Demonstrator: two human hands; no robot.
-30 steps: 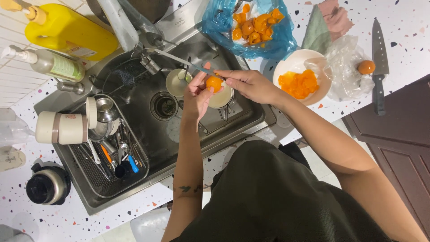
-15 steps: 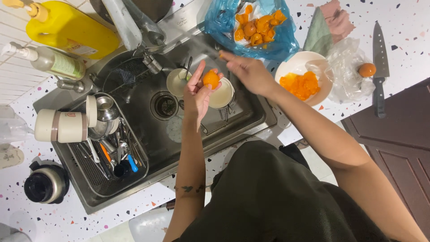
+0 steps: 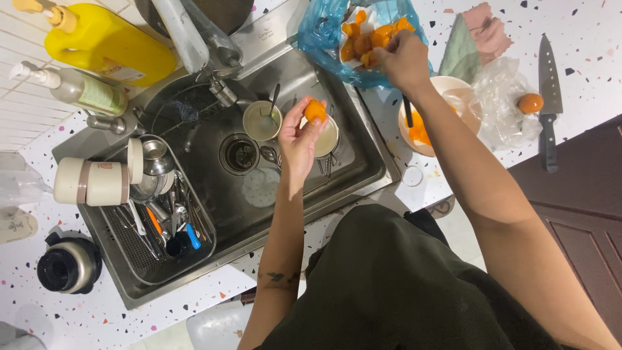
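Left hand (image 3: pixel 299 136), frame centre, fingertips pinching an orange fruit (image 3: pixel 315 110) over the sink (image 3: pixel 363 162). Right hand (image 3: pixel 403 59), upper middle, inside the blue bag (image 3: pixel 324 32); fingers hidden, grip impossible to tell.

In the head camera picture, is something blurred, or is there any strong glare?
Head view: the right hand over the blue bag looks slightly motion-blurred; the left hand with the orange fruit is sharp; mild reflections on the steel sink, no strong glare.
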